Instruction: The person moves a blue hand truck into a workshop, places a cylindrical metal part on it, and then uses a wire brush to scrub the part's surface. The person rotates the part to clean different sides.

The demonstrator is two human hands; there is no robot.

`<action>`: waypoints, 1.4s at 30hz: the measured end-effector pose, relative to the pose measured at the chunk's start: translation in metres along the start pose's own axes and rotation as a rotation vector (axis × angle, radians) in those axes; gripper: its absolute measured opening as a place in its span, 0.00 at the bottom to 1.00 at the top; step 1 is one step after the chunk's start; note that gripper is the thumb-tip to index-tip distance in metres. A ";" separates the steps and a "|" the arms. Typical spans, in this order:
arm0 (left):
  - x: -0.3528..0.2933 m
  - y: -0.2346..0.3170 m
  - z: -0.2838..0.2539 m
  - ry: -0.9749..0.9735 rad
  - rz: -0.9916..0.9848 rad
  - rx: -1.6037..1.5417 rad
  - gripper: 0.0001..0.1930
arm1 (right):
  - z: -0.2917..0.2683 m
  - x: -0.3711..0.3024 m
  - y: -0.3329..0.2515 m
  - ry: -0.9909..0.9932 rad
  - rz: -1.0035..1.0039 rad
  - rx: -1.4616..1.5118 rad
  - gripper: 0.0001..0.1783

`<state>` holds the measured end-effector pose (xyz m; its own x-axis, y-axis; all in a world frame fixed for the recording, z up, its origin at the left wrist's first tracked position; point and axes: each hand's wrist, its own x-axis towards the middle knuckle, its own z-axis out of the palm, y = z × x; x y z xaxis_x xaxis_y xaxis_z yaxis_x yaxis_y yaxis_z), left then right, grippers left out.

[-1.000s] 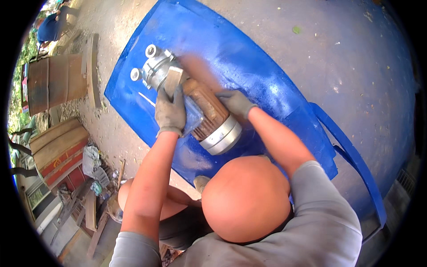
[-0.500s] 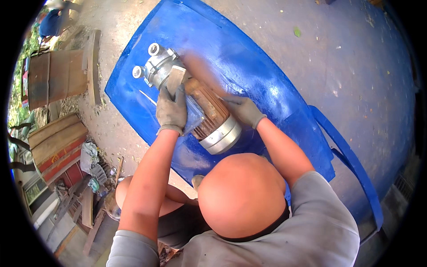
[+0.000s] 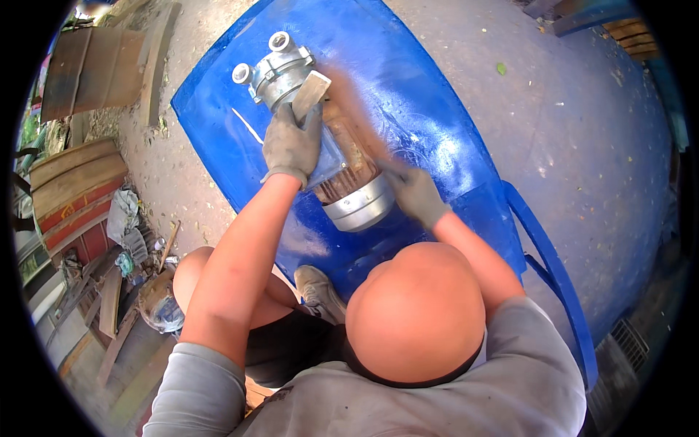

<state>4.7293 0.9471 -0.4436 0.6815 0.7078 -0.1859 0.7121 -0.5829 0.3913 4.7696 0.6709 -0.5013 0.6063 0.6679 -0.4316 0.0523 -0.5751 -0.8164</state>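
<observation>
Motor with a rusty, finned casing lies slantwise on the blue platform, its silver two-port head toward the far left and its silver end cap nearer the body I look down from. The gloved left hand rests on the motor's left side, thumb spread from the fingers around the lower end of a tan block; from my view I cannot tell whether it clamps the block or merely presses over it. The gloved right hand is close by the opposite flank, near the end cap. Its fingertips are smeared, and a brownish blur runs up the casing from there, so I cannot tell whether the fingers are together or wrapped around something.

As I judge it, the left hand braces while the right works along that flank. To do this well, I would keep the left palm's weight low and steady, because a round casing on slick blue could roll or slide. I would have the right hand follow the fins lengthwise with even pressure, its knuckles clear of their edges, and push toward the bracing palm, never against a free end.
</observation>
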 end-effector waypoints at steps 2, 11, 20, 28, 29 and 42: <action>0.000 0.001 0.000 -0.007 0.001 -0.006 0.32 | 0.014 0.034 -0.009 0.110 -0.019 0.121 0.22; -0.002 0.004 -0.009 -0.019 -0.049 0.050 0.33 | 0.012 0.020 -0.015 0.067 -0.003 0.036 0.22; -0.002 -0.008 -0.006 0.044 -0.010 0.019 0.30 | 0.007 0.008 -0.022 0.171 -0.151 0.021 0.21; -0.004 0.001 -0.003 0.026 0.000 -0.051 0.31 | 0.027 0.042 -0.034 0.242 -0.233 -0.098 0.26; -0.001 -0.001 -0.003 0.016 -0.016 -0.039 0.31 | 0.029 0.044 -0.034 0.223 -0.227 -0.090 0.26; -0.002 -0.006 -0.004 -0.011 -0.014 0.008 0.32 | 0.013 0.012 -0.034 0.234 -0.202 -0.377 0.28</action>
<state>4.7235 0.9509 -0.4418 0.6734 0.7114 -0.2012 0.7228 -0.5765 0.3811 4.7649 0.7045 -0.4831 0.7142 0.6845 -0.1458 0.4451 -0.6050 -0.6602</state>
